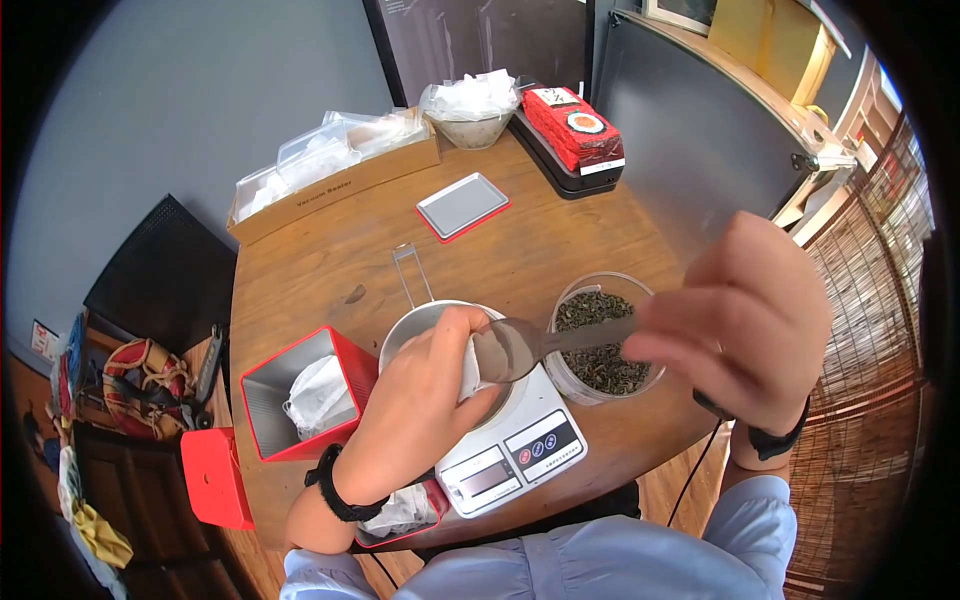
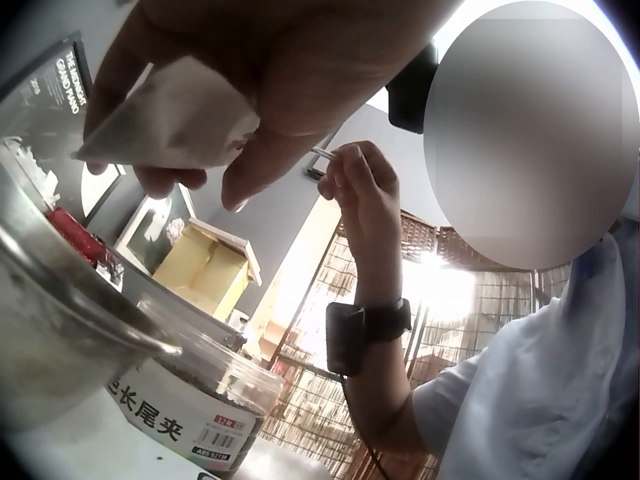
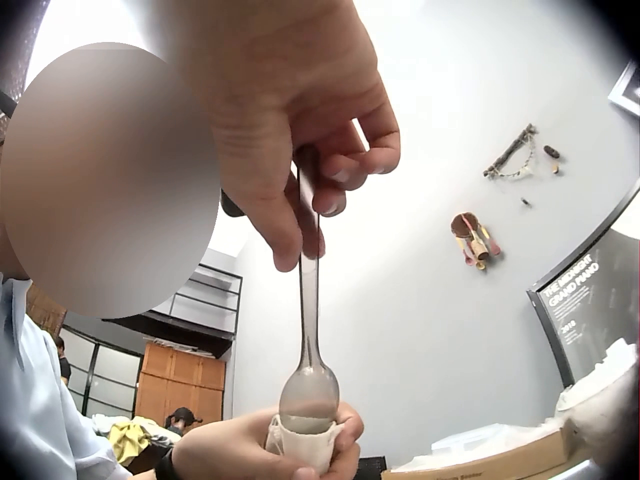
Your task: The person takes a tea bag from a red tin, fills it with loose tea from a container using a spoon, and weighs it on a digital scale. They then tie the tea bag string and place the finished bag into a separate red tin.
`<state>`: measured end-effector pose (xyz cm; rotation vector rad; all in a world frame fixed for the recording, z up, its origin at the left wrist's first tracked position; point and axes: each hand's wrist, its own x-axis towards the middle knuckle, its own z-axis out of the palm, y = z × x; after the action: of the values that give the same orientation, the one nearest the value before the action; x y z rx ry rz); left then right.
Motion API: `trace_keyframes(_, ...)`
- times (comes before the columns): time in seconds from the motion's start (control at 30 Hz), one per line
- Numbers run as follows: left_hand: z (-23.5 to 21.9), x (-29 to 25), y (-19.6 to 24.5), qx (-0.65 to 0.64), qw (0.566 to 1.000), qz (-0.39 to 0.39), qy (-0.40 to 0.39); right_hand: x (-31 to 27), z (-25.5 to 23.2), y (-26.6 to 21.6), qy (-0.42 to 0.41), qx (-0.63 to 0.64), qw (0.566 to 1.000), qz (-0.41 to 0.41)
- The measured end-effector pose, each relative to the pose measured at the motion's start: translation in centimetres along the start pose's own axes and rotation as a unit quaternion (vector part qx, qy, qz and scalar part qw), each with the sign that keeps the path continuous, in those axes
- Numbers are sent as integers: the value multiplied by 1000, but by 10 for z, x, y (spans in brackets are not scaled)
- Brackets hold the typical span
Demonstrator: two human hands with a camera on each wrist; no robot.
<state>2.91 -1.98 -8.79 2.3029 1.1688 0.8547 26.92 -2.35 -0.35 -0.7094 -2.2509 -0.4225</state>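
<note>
The left hand (image 1: pixel 415 385) holds a small white pouch (image 2: pixel 185 120) above a metal pan (image 1: pixel 400 335) that stands on a white digital scale (image 1: pixel 515 450). The right hand (image 1: pixel 750 315) pinches the handle of a translucent grey spoon (image 1: pixel 510 350). In the right wrist view the spoon (image 3: pixel 311 390) points down, its bowl at the mouth of the pouch (image 3: pixel 305 445), which the left hand's fingers surround. Right of the scale stands a clear round tub (image 1: pixel 560 375) with dark dried leaves (image 1: pixel 605 365).
A red open box (image 1: pixel 360 375) with white pouches is at left, and a red tin (image 1: pixel 435 520) at the front edge. Farther back are a small tray (image 1: pixel 463 205), a cardboard box (image 1: pixel 335 195), a bowl (image 1: pixel 475 132) and a red package (image 1: pixel 572 130) on a black device.
</note>
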Motion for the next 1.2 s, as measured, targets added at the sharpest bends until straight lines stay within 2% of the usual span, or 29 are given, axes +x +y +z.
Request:
trace_keyframes(0.03, 0, 0, 0, 10, 1000, 13, 14, -4, 1, 3, 15, 7, 999, 45)
trace_keyframes(0.07, 0, 0, 0, 10, 1000, 12, 15, -8, 0, 8, 15, 8, 999, 44)
trace_keyframes(0.13, -2, 0, 0, -4, 1000, 1, 4, -19, -2, 21, 31, 40, 989, 138)
trace_keyframes(0.17, -2, 0, 0, -4, 1000, 0, 4, -27, -3, 27, 30, 41, 989, 138)
trace_keyframes(0.23, -2, 0, 0, -12, 1000, -3, 0, -47, -4, 41, -28, 68, 960, 271)
trace_keyframes(0.27, -2, 0, 1, -12, 1000, -5, 1, -57, -1, 47, -29, 68, 960, 270)
trace_keyframes(0.33, -2, 1, 0, -3, 1000, -2, -7, -78, 9, 56, -110, 77, 931, 339)
trace_keyframes(0.43, -1, 1, -1, -1, 1000, 5, -4, -101, 19, 64, -159, 121, 915, 350)
trace_keyframes(0.53, 0, 1, 0, -2, 1000, -6, -9, -116, 29, 70, -156, 142, 906, 367)
trace_keyframes(0.57, 0, 1, 0, -2, 1000, -6, -9, -114, 27, 70, -155, 142, 906, 367)
trace_keyframes(0.63, -1, 1, -1, 2, 1000, -9, -17, -108, 24, 70, -186, -16, 945, 270)
trace_keyframes(0.67, -1, 1, -2, 2, 1000, -9, -17, -107, 24, 69, -185, -15, 945, 271)
trace_keyframes(0.73, 0, 1, -4, 30, 999, 12, -4, -105, 26, 67, -99, -29, 943, 317)
trace_keyframes(0.87, -8, 1, 1, 3, 1000, -6, -13, -85, 26, 48, -50, -17, 954, 295)
trace_keyframes(0.93, -15, 0, 11, -125, 979, -125, -104, -70, 30, 22, -31, 97, 960, 261)
trace_keyframes(0.97, -16, -1, 11, -124, 979, -126, -103, -60, 31, 9, -54, 144, 960, 232)
trace_keyframes(1.0, -17, -2, 11, -183, 971, -93, -126, -52, 34, -3, -77, 189, 958, 203)
trace_keyframes(1.03, -17, -2, 11, -241, 957, -59, -148, -46, 40, -13, -78, 224, 955, 178)
trace_keyframes(1.07, -16, -3, 10, -241, 957, -58, -149, -41, 45, -21, -79, 258, 951, 153)
trace_keyframes(1.13, -13, -5, 8, -283, 944, -2, -169, -31, 53, -34, -74, 278, 948, 135)
trace_keyframes(1.2, -12, -6, 11, -322, 929, -28, -182, -27, 58, -38, -68, 298, 945, 114)
